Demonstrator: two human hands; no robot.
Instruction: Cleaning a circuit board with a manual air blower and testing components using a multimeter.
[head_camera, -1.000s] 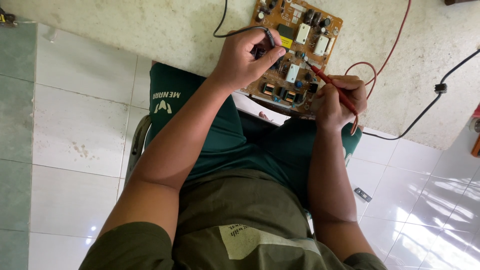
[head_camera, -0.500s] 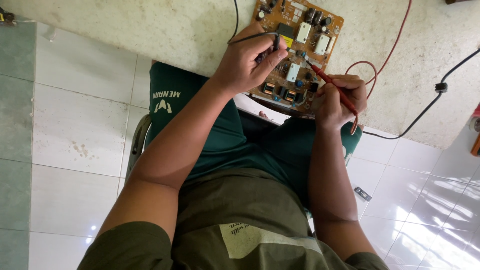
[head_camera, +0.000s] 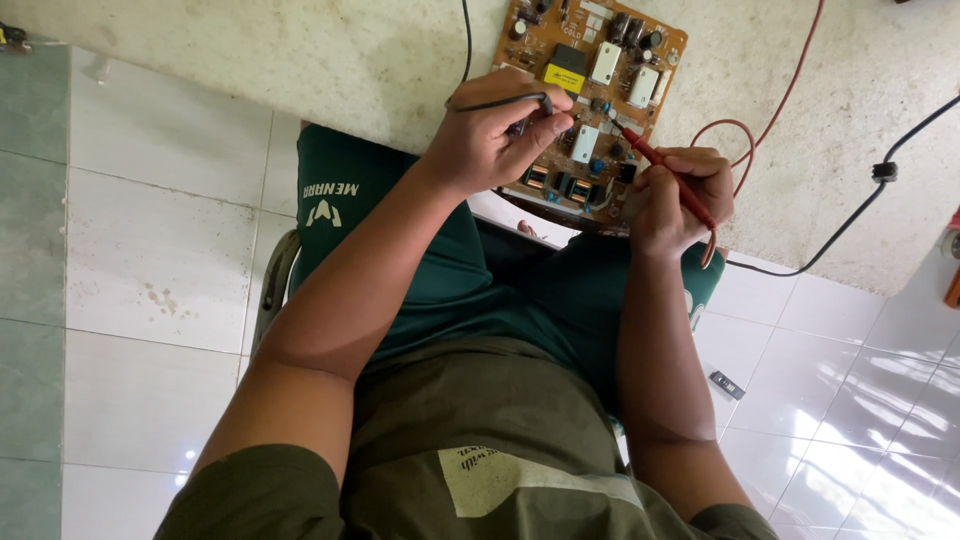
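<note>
Sitting on a green chair (head_camera: 340, 190) at the edge of a pale, stained work surface (head_camera: 300, 60), looking straight down at a brown circuit board (head_camera: 590, 90) lying flat near that edge. Probing it with two meter leads right now.

Left hand (head_camera: 490, 145) curled tight around the black probe (head_camera: 515, 100), fingers pinching it closed, tip pointing down into the middle of the board among the small parts. Black lead running up from it and off the top of the shot.

Right hand (head_camera: 680, 195) clamped on the red probe (head_camera: 665, 170), holding it pen-style, angled up and left with the tip touching the board near a white block component. Red wire (head_camera: 790, 90) looping behind that hand and snaking up across the work surface.

Also lying around: a black cable (head_camera: 880, 180) with a bulge on it, crossing the surface off to the right, well apart from the board. Glossy white tiled floor (head_camera: 150, 240) all around below, plus a small dark object (head_camera: 727, 384) sitting on a tile to the right of the legs. Board itself packed with capacitors, a yellow label and a few striped coils along the near edge.
</note>
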